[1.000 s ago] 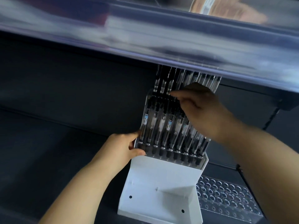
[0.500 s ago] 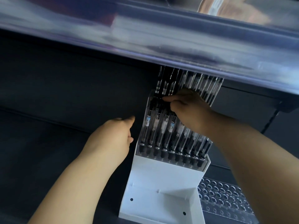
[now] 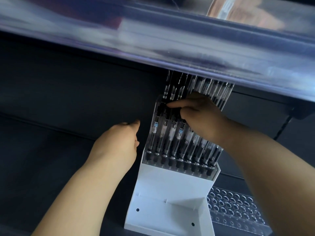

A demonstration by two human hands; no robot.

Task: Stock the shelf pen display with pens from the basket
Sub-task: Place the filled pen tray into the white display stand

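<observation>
A white pen display (image 3: 170,184) with a clear holder stands on a dark shelf. Its front row is filled with clear-barrelled black pens (image 3: 172,133), and a back row of pens (image 3: 173,91) rises behind it. My right hand (image 3: 201,118) lies over the tops of the front row with curled fingers. Its forefinger and thumb pinch the black top of a pen (image 3: 162,108) at the row's left end. My left hand (image 3: 117,143) hovers just left of the display with relaxed fingers, touching nothing. The basket is out of view.
A glossy upper shelf edge (image 3: 170,40) overhangs the display and hides the tips of the back-row pens. A clear perforated pen tray (image 3: 235,208) lies to the right of the white base. A dark shelf back panel (image 3: 68,99) is to the left.
My left hand has let go of the display's left edge and drawn back to the left. My right hand has moved down and left along the front row's tops.
</observation>
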